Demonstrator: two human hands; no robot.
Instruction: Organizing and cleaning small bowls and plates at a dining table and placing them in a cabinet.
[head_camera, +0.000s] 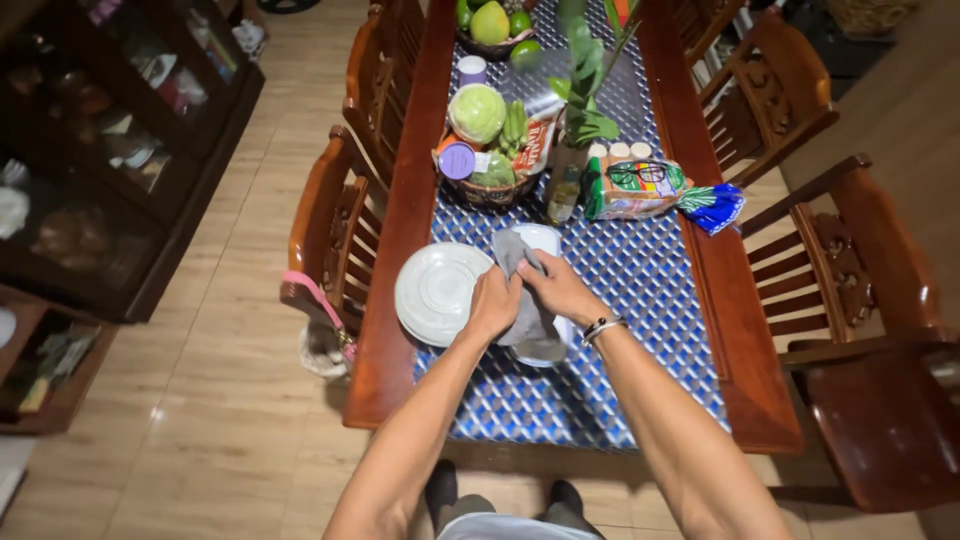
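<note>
Both hands meet over a white plate at the near end of the wooden dining table. My left hand and my right hand both grip a grey cloth that lies bunched on that plate. The cloth and hands hide most of the plate. A second round white plate lies upside down just to the left, touching my left hand. My right wrist wears bracelets.
A blue patterned runner covers the table's middle. Behind the plates stand a basket of vegetables, a bagged bread loaf, a plant vase and a fruit bowl. Wooden chairs flank both sides. A dark cabinet stands left.
</note>
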